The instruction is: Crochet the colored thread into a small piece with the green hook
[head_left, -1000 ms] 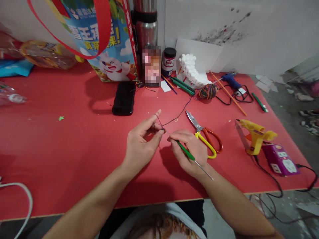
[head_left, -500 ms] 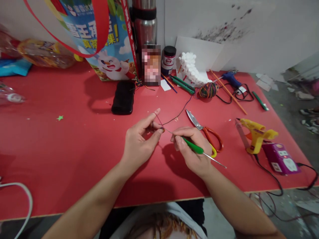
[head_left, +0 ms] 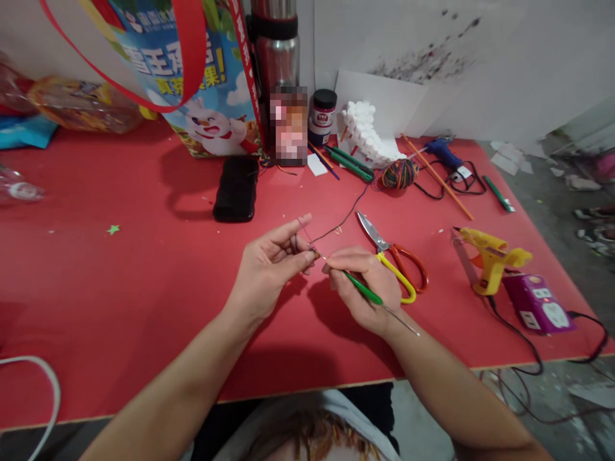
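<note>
Here both hands pinch: left hand [head_left: 269, 266] yarn [head_left: 346, 214], right hand [head_left: 368, 288] crochet hook [head_left: 368, 294], scissors [head_left: 394, 259] just beside.

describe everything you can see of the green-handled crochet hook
The thin metal crochet hook with a green grip is a slim silver shaft with a green sleeve around its middle. The right hand holds it like a pen, fingers closed on the green part. It lies slanted: the bare rear end sticks out past the wrist toward the table edge, and the tip points up-left, meeting the dark multicoloured yarn strand pinched in the left hand. The hook end itself is too small to make out.
</note>
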`<action>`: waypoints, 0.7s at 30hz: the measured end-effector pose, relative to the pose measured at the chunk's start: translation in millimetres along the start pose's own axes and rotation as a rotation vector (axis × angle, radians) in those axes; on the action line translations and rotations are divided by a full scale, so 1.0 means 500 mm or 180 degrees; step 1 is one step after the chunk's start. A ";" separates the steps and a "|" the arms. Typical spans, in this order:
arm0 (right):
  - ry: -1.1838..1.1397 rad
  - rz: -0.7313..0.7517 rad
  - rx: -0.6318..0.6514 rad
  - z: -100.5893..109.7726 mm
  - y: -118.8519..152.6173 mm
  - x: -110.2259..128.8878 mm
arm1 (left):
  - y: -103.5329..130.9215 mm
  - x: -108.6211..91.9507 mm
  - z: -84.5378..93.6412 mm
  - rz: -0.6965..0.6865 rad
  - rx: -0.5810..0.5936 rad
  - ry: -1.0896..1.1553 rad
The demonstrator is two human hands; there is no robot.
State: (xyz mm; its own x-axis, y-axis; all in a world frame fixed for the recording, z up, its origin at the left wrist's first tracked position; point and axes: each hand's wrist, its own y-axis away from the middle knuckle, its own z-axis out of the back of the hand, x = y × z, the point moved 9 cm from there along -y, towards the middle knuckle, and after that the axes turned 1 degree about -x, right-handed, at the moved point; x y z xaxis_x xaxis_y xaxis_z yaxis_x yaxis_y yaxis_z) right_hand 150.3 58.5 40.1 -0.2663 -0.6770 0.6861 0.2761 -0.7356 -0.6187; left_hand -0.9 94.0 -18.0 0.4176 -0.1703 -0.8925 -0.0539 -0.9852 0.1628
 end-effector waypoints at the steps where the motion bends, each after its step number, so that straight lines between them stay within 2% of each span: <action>1: 0.0083 0.0107 0.0043 -0.004 0.000 0.004 | 0.000 0.007 -0.004 0.0156 0.0023 0.0169; 5: 0.0750 0.0623 0.0165 -0.025 0.012 0.022 | 0.011 0.043 -0.018 0.0841 -0.0024 0.0777; 8: 0.1052 0.1097 0.0039 -0.034 0.028 0.039 | 0.021 0.055 -0.023 0.0964 -0.0138 0.0973; 11: 0.1257 0.1199 -0.0112 -0.040 0.032 0.044 | 0.022 0.037 -0.012 0.0439 -0.0312 0.0766; 13: 0.1313 0.1025 -0.0166 -0.042 0.024 0.041 | 0.024 0.005 0.001 -0.0217 -0.0463 0.0304; 15: 0.1214 0.0765 -0.0225 -0.037 0.014 0.038 | 0.028 -0.018 0.004 -0.0638 -0.0478 -0.0257; 18: 0.0877 0.0399 -0.0286 -0.024 0.004 0.034 | 0.029 -0.030 0.002 -0.0841 -0.0370 -0.0790; 21: 0.0562 0.0133 -0.0319 -0.010 0.002 0.028 | 0.027 -0.036 -0.003 -0.0920 -0.0252 -0.0950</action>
State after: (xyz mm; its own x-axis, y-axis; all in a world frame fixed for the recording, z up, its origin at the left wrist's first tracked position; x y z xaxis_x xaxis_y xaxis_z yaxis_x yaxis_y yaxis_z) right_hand 142.2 48.0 47.2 -0.4169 -0.6942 0.5868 0.1993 -0.6996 -0.6861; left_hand -7.8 84.0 0.8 0.1238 0.1031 -0.9869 0.1018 -0.9907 -0.0907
